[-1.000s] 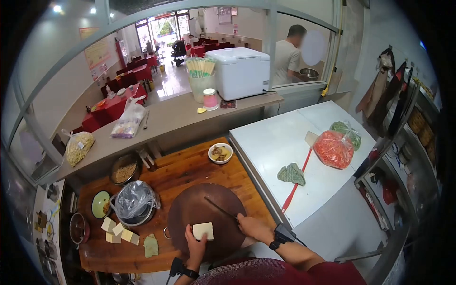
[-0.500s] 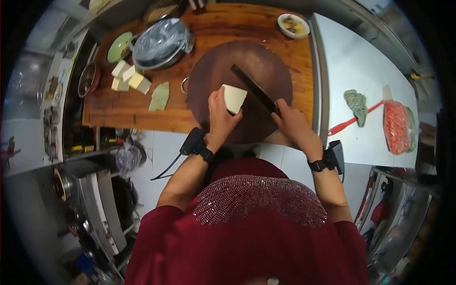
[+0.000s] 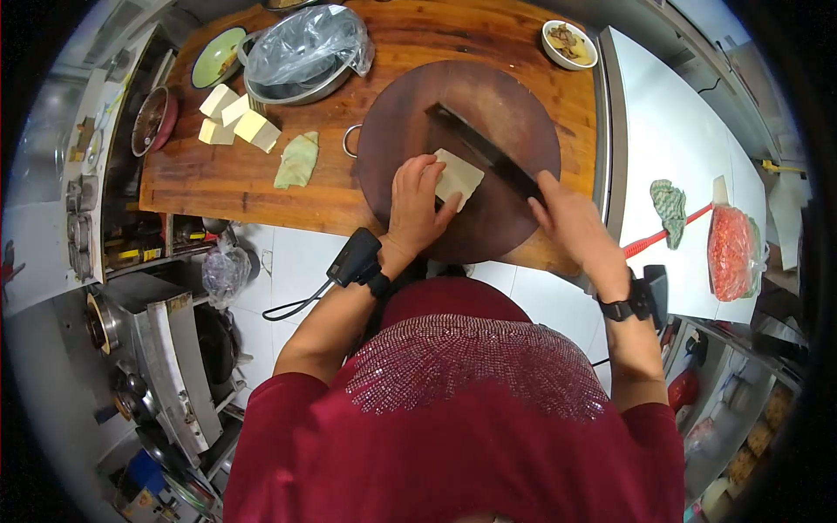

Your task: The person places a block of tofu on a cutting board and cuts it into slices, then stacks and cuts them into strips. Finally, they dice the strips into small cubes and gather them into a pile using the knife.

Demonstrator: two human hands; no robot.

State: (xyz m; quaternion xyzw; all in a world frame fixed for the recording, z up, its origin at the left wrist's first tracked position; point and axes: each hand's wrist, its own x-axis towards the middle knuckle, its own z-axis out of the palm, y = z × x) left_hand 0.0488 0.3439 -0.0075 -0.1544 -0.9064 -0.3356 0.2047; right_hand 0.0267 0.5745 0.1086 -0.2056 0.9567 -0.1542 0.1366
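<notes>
A pale block of tofu [image 3: 459,177] is on the round dark chopping board [image 3: 410,113]. My left hand [image 3: 418,202] grips it from the left, fingers at the far side and thumb at the near edge. In my right hand [image 3: 571,218] is the handle of a dark-bladed kitchen knife [image 3: 484,150]. Its blade slants over the board, pointing up and left, just to the right of the tofu and apart from it. Several more tofu blocks [image 3: 256,131] stand in a cluster on the wooden table [image 3: 209,187] to the left, beside a crumpled pale green cloth [image 3: 297,160].
A metal pot [image 3: 301,94] covered in clear plastic and a green bowl [image 3: 218,59] stand at the back left; a red bowl [image 3: 155,122] is at the left edge. A small white bowl [image 3: 569,45] holds food. On the white counter [image 3: 697,131] lies a bag of red pieces [image 3: 732,253].
The tofu block's upper face has turned slightly and it sits lower in my left hand. My right hand still holds the knife near it. The whole view has shifted somewhat.
</notes>
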